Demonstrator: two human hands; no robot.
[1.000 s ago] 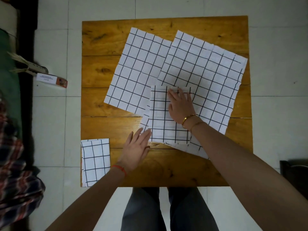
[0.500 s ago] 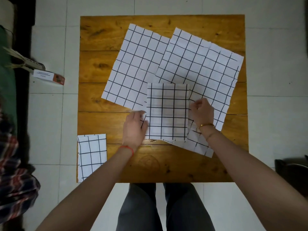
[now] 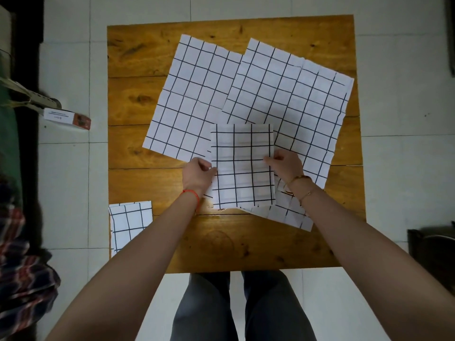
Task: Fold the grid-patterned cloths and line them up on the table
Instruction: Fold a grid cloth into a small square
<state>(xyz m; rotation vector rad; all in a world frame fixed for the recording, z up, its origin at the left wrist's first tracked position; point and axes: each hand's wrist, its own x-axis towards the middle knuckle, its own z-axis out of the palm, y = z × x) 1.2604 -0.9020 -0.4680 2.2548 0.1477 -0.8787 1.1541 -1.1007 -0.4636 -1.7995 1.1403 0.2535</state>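
A folded white cloth with a black grid [image 3: 242, 166] lies in the middle of the wooden table [image 3: 138, 62]. My left hand [image 3: 198, 172] pinches its left edge and my right hand [image 3: 285, 166] pinches its right edge. Under it and behind it lie two unfolded grid cloths: one at the back left [image 3: 194, 99], one at the back right [image 3: 290, 99], overlapping each other. A smaller folded grid cloth [image 3: 130, 222] sits at the table's near left corner.
The table stands on a pale tiled floor. A small white and brown box [image 3: 67, 118] lies on the floor to the left, beside dark furniture. A plaid cloth [image 3: 22, 267] is at the lower left. A dark object [image 3: 433, 249] stands at the right.
My right hand left the top of the folded cloth and took its right edge. My left hand moved up from the table to grip its left edge.
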